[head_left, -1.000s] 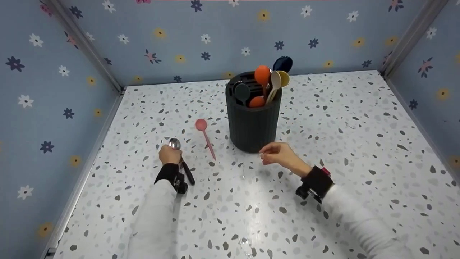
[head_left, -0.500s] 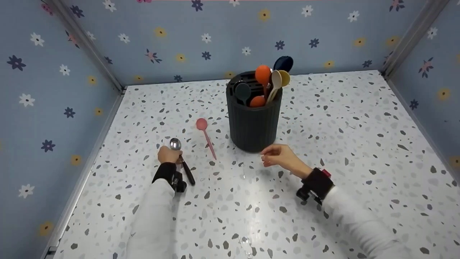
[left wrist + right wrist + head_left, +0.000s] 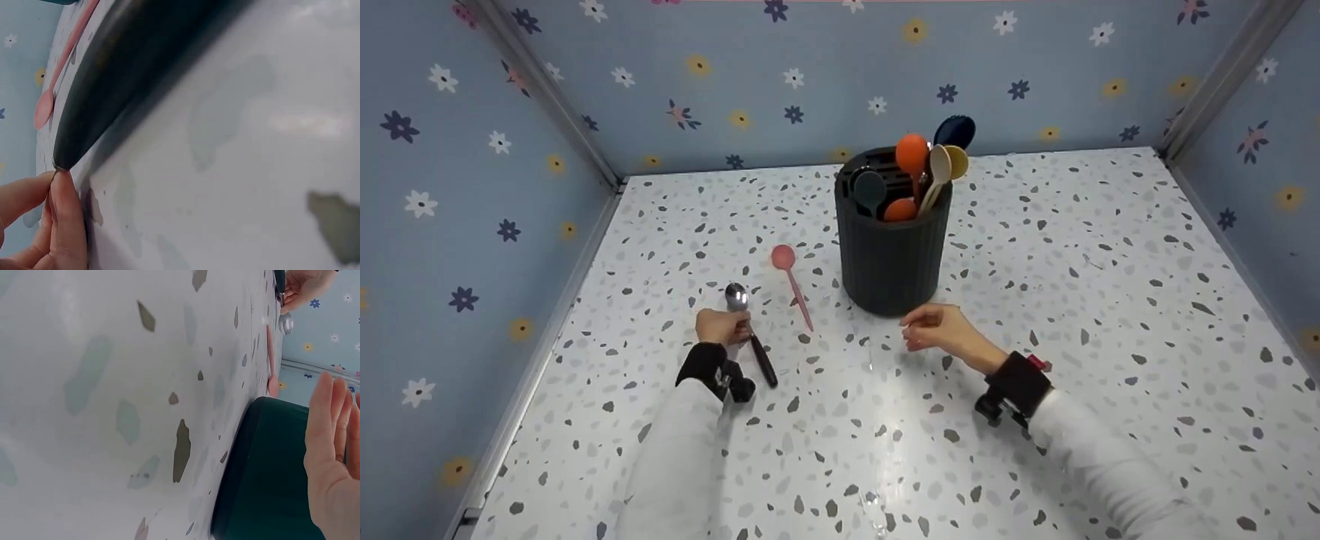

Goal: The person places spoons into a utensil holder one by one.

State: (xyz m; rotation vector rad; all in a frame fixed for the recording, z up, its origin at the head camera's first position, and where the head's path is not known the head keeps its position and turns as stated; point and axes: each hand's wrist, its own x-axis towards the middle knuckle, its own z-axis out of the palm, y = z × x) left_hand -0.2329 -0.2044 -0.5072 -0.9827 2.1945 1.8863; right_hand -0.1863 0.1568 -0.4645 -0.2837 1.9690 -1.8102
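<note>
In the head view, my left hand (image 3: 717, 327) pinches a metal spoon (image 3: 737, 295) at its neck. The spoon's bowl points away from me and its black handle (image 3: 764, 363) slants down to the right, low over the table. Thumb and fingers meet just where the dark handle (image 3: 107, 84) ends in the left wrist view. A pink spoon (image 3: 793, 282) lies to the right of that hand. My right hand (image 3: 949, 331) holds nothing, its fingers loosely bent in front of the black utensil holder (image 3: 889, 266); the right wrist view shows these fingers (image 3: 320, 422) beside the holder's wall.
Several utensils stand in the slotted holder, among them an orange spoon (image 3: 912, 154), a beige spoon (image 3: 940, 163) and a dark blue ladle-like one (image 3: 956, 132). Flower-patterned panels (image 3: 810, 82) close off the back and sides of the speckled white table (image 3: 1080, 300).
My left hand has shifted slightly right with the metal spoon, whose bowl and handle have moved right too. The right hand stays almost still by the holder.
</note>
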